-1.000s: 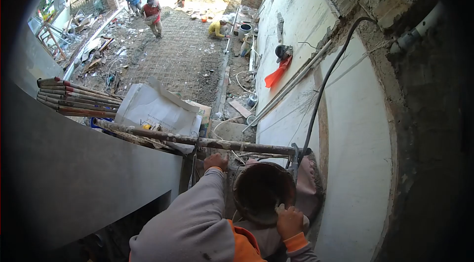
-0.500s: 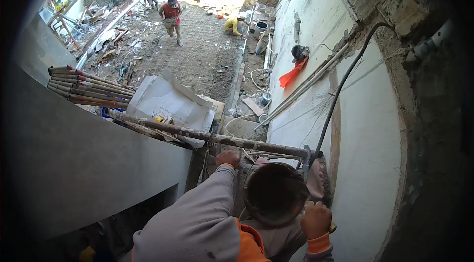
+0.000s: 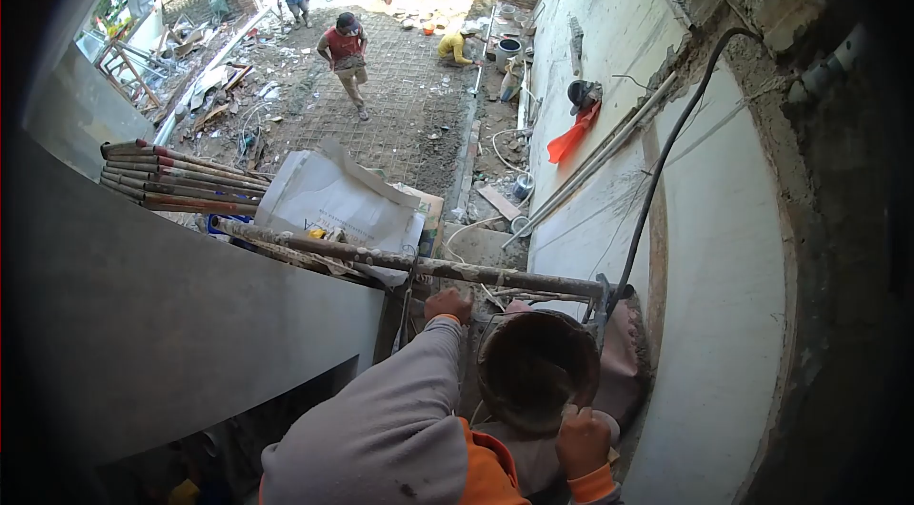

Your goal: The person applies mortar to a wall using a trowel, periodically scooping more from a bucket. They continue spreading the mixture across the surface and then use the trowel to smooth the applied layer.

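My right hand (image 3: 583,440) is closed around the short, pale handle of what looks like a trowel, at the near right rim of a dark bucket (image 3: 512,374). The tool's blade is hard to make out against the bucket's dark inside. The bucket's mouth faces me, with grey-brown residue on its inner wall. My left hand (image 3: 448,304) is a fist beyond the bucket's left side, just below a mortar-spotted metal pipe (image 3: 466,271). What that fist grips, if anything, is hidden. A grey sleeve with an orange cuff covers each arm.
A black cable (image 3: 657,181) runs down the white wall (image 3: 719,219) to the pipe's right end. White sacking (image 3: 333,205) and stacked poles (image 3: 181,179) lie left. Below, a person in a red top (image 3: 345,46) and another in yellow (image 3: 453,49) are by a mesh-covered floor.
My right hand has moved left and slightly down along the bucket's rim. The left fist stays by the pipe. Below, the person in red has stepped closer. The whole view has shifted slightly.
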`<state>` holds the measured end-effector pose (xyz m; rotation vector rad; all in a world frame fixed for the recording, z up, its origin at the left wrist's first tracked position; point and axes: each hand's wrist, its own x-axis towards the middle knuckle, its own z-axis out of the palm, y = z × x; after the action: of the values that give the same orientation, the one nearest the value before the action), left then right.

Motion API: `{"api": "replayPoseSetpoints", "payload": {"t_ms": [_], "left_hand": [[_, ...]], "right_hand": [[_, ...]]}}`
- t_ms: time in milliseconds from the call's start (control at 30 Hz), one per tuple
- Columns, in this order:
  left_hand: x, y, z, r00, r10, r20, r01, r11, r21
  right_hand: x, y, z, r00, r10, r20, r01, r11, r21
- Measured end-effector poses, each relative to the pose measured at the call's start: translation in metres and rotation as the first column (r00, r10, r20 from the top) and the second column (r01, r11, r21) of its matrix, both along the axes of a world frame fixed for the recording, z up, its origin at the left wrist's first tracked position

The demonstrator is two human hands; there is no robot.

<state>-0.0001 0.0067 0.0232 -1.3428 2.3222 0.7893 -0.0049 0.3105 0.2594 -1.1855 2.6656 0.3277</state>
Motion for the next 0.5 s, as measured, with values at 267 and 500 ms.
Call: {"api": "replayPoseSetpoints", "payload": {"t_ms": [267, 500], "left_hand": [[0.001, -0.005, 0.0, 1.0, -0.005, 0.029, 0.004, 1.0, 0.006], [-0.002, -0.002, 0.007, 0.999, -0.004, 0.037, 0.002, 0.999, 0.044]], "right_hand": [[-0.045, -0.008, 0.054, 0.986, -0.162, 0.044, 0.162, 0.987, -0.002], [-0.023, -0.023, -0.032, 0.998, -0.034, -0.05, 0.034, 0.999, -0.01]]}}
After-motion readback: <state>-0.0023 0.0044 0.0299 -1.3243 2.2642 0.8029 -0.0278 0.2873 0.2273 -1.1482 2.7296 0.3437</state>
